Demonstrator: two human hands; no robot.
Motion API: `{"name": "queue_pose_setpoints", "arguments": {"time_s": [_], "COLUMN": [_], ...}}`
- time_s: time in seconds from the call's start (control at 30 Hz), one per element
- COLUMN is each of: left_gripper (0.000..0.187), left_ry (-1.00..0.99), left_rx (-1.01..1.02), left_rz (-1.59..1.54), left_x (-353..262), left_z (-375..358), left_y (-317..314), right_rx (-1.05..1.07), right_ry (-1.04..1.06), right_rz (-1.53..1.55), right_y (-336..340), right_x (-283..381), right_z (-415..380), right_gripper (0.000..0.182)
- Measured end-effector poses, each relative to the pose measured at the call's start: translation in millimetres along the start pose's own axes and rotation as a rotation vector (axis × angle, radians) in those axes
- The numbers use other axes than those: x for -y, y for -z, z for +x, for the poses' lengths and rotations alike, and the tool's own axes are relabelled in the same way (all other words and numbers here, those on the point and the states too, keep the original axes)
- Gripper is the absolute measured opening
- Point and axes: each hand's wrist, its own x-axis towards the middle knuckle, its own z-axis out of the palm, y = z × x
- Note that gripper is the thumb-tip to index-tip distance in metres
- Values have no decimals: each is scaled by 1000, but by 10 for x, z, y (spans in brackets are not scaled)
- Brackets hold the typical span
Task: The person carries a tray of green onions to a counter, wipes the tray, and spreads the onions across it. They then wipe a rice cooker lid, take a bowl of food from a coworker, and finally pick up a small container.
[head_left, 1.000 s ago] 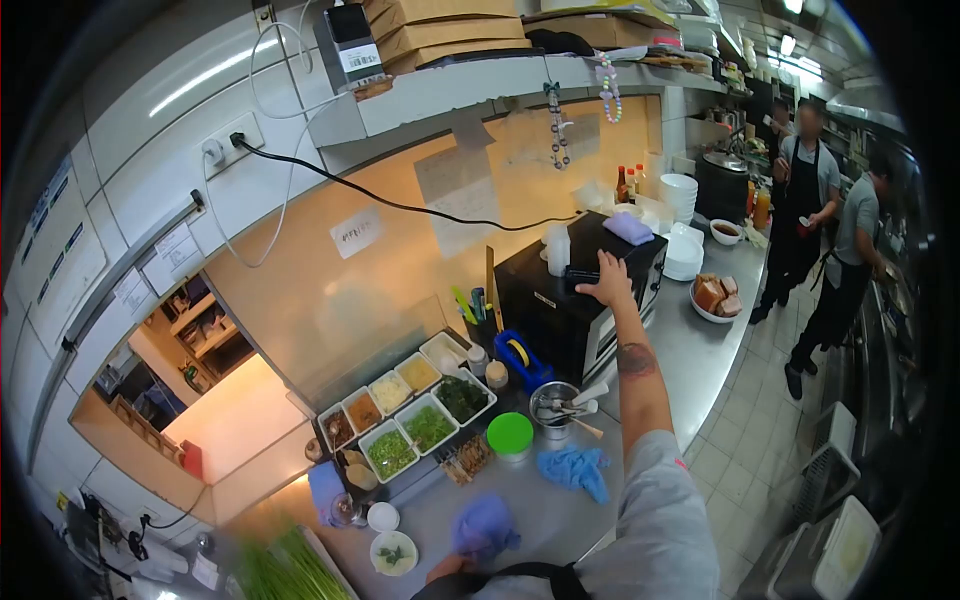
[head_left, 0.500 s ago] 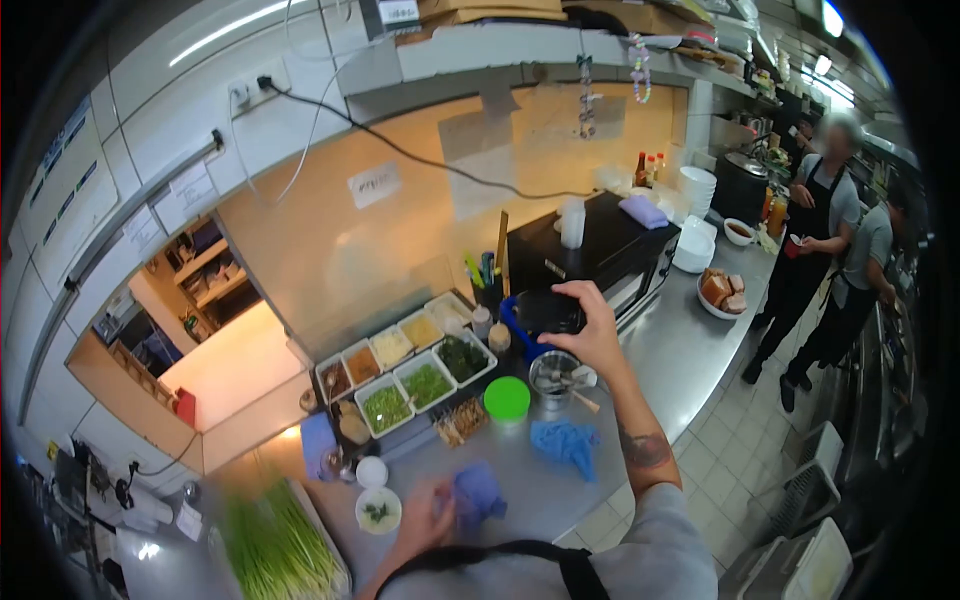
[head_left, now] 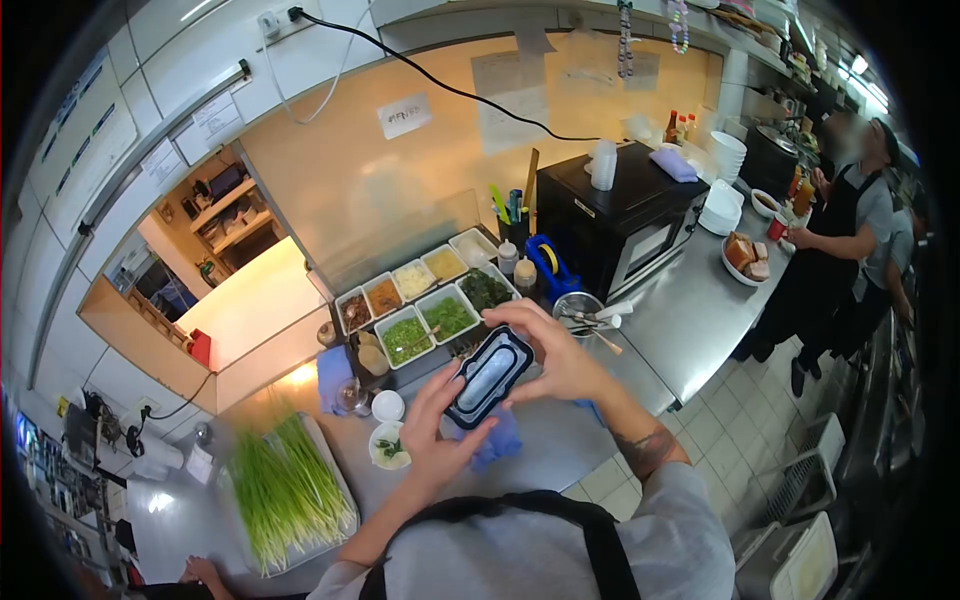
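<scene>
A small black-rimmed container (head_left: 489, 376) with a pale bluish inside is tilted between my two hands over the steel counter. My left hand (head_left: 436, 432) grips its left side, and my right hand (head_left: 545, 352) holds its upper right edge. Beneath the hands lies a purple cloth (head_left: 497, 445), partly hidden. To the left are a small bowl with green leaves (head_left: 389, 446) and a white round cup (head_left: 388, 405). Trays of chopped greens (head_left: 404, 341) and other toppings stand just beyond my hands.
A tray of long green onions (head_left: 290, 495) is at the lower left. A black microwave (head_left: 620, 220), a metal pot with utensils (head_left: 579, 308) and a bowl of meat chunks (head_left: 745, 259) stand to the right. Co-workers (head_left: 845, 225) stand past the counter; another person's hand shows bottom left.
My right hand has come down and left from near the microwave with the black container. My left hand has risen from beside the purple cloth and now holds the container too.
</scene>
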Motion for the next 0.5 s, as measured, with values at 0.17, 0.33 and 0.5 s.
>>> {"name": "queue_pose_setpoints", "arguments": {"time_s": [0.17,0.33,0.5], "left_gripper": [70,70,68], "left_ry": [-12,38,52], "left_rx": [-150,-220,-201], "left_rz": [98,117,90], "left_x": [14,140,86], "left_z": [-65,-191,-171], "left_y": [-33,-98,-96], "right_rx": [-240,-274,-279], "right_ry": [-204,-169,-169], "right_rz": [685,807,779], "right_y": [-454,-747,-743], "right_x": [-169,-395,-416], "right_z": [-129,-258,-281], "right_gripper": [98,81,80]}}
